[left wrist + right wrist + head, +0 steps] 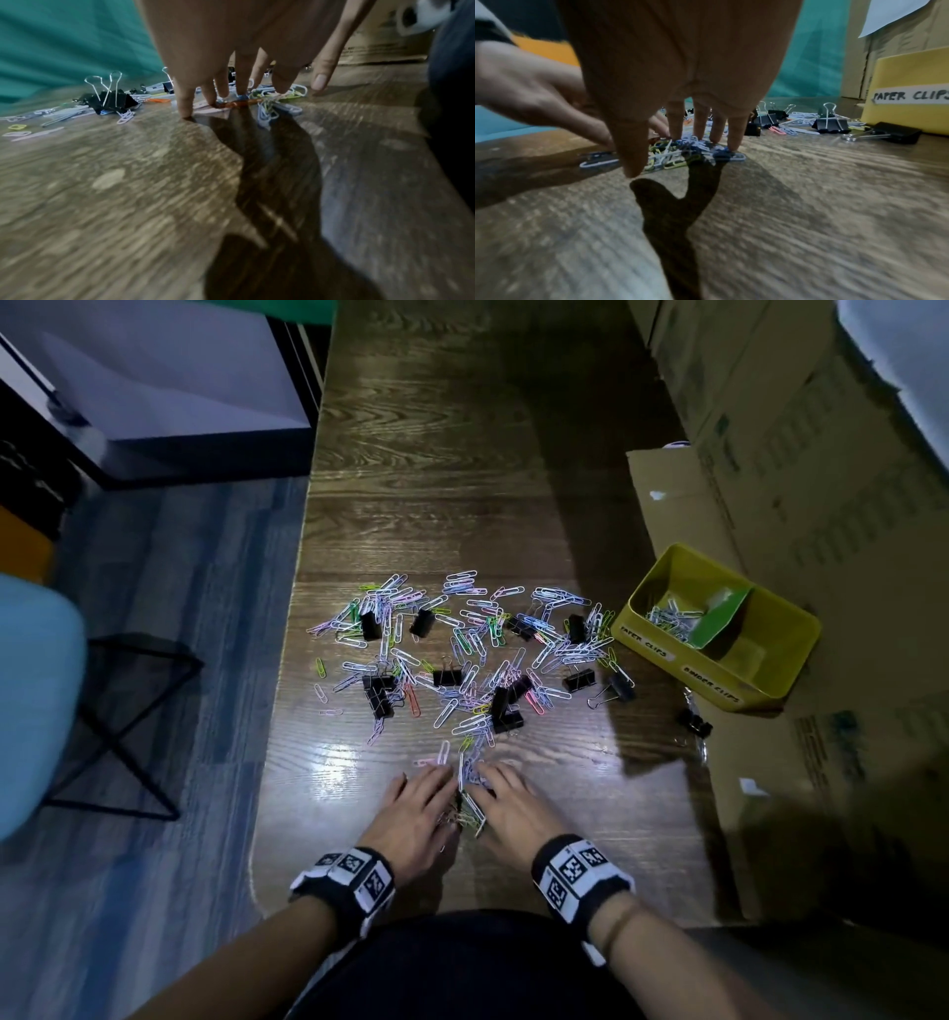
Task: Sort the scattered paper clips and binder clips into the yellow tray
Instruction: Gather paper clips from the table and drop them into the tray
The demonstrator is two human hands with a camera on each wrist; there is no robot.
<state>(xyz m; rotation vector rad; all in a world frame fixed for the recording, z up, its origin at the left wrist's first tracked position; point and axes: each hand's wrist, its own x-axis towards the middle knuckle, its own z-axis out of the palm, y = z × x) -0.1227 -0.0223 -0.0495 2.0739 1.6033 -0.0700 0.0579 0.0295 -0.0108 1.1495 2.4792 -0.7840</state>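
Observation:
Coloured paper clips [462, 649] and black binder clips [447, 677] lie scattered across the middle of the dark wooden table [436, 454]. The yellow tray [662, 649] stands at the right, with a green divider and labels "PAPER CLIPS" and "BINDER CLIPS"; several paper clips [670, 618] lie in its left compartment. Near the front edge my left hand [431, 783] and right hand [493, 783] lie side by side, fingers straight and pressing down on a small heap of paper clips [470, 796] between them. The wrist views show the left fingertips [185, 109] and right fingertips [734, 142] on the clips [670, 156].
Cardboard boxes [796, 454] line the table's right side, and flat cardboard [667, 505] lies under the tray. One binder clip [694, 722] sits on the cardboard in front of the tray. A blue chair [36, 701] and a black frame [128, 711] stand on the floor at the left.

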